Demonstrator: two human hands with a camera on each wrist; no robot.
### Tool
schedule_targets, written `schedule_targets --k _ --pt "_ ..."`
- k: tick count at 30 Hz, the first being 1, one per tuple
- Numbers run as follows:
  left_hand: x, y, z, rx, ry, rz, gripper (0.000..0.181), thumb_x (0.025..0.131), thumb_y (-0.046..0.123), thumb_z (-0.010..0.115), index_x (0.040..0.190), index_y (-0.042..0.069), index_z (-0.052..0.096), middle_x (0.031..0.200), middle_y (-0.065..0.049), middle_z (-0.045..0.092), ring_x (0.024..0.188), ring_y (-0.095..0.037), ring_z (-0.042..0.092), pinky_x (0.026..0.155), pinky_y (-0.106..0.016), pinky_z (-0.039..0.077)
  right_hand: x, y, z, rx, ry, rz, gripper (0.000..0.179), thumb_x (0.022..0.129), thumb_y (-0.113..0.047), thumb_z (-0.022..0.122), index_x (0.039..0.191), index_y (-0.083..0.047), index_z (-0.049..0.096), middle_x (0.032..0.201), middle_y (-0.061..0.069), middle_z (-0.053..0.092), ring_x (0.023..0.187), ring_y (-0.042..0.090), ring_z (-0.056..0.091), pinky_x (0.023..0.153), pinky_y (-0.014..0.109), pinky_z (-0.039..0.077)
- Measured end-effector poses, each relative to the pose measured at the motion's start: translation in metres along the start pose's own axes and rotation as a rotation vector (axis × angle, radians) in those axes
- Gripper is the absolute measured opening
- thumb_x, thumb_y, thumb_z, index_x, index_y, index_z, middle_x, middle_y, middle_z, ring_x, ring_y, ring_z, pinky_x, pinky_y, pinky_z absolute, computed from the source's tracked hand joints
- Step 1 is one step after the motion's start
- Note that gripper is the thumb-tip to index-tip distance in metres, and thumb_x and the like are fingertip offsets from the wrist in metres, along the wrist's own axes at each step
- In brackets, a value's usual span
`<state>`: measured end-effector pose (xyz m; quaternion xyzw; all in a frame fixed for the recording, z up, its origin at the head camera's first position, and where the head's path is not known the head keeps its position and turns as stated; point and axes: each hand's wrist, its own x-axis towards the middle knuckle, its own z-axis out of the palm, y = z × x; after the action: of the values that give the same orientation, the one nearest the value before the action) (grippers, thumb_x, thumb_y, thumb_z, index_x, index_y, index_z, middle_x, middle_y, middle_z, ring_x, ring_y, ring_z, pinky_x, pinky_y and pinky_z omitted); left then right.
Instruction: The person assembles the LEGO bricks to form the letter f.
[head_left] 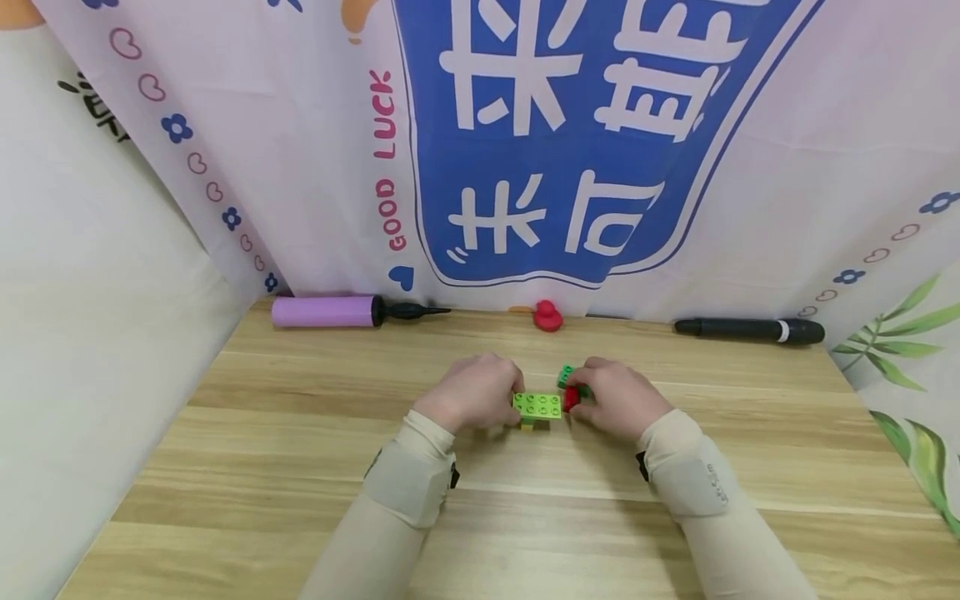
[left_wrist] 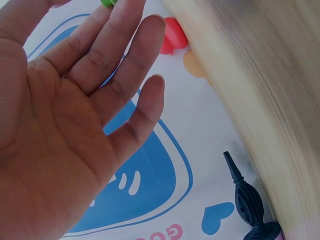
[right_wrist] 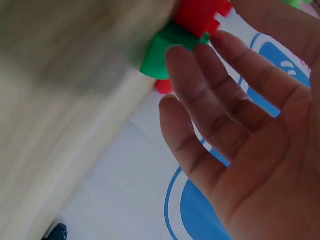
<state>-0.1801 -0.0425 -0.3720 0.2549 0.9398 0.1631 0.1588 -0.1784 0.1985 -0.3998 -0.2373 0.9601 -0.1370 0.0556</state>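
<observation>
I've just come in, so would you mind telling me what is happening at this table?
A person's left hand grips a rectangular lime-green studded plastic brick by one end, with a small yellow piece below. The right hand pinches a small red plastic brick, with a green studded plastic brick beside it. The lime-green and red bricks are close; I cannot tell whether they touch.
</observation>
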Motion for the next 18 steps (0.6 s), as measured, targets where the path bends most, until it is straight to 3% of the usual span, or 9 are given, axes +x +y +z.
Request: schedule_targets --k 6,12,15,18 --pt "0.001 0.001 0.0 0.008 0.002 0.005 0.012 0.085 0.02 0.086 0.084 0.023 0.075 0.063 0.01 0.064 0.066 -0.01 0.06 0.069 -0.032 0.047 0.001 -0.004 0.005 -0.006 -0.053 0.05 0.022 0.089 -0.02 0.086 0.108 -0.012 0.077 0.096 0.001 0.063 0.079 0.016 0.055 0.077 0.036 0.051" --pt "0.001 0.002 0.0 0.01 -0.001 0.004 0.01 0.087 0.02 0.085 0.092 0.021 0.077 0.066 0.009 0.065 0.066 -0.01 0.06 0.07 -0.032 0.048 0.0 -0.005 0.002 0.046 -0.088 0.035 0.022 0.089 -0.016 0.085 0.108 -0.01 0.074 0.085 0.0 0.064 0.07 0.012 0.053 0.066 0.03 0.045" --pt "0.001 0.002 -0.001 0.01 -0.007 0.004 0.01 0.088 0.021 0.085 0.095 0.021 0.078 0.067 0.009 0.065 0.066 -0.011 0.06 0.07 -0.032 0.048 -0.001 -0.005 -0.003 0.059 -0.055 0.035 0.022 0.09 -0.016 0.083 0.109 -0.01 0.075 0.09 0.0 0.068 0.071 0.012 0.055 0.067 0.03 0.047" --pt "0.001 0.002 -0.001 0.014 -0.011 0.009 0.011 0.089 0.02 0.084 0.098 0.02 0.078 0.068 0.009 0.065 0.067 -0.011 0.06 0.07 -0.031 0.048 -0.004 -0.004 -0.009 0.075 0.03 0.032 0.022 0.091 -0.016 0.082 0.111 -0.011 0.075 0.099 0.0 0.071 0.075 0.013 0.058 0.069 0.03 0.05"
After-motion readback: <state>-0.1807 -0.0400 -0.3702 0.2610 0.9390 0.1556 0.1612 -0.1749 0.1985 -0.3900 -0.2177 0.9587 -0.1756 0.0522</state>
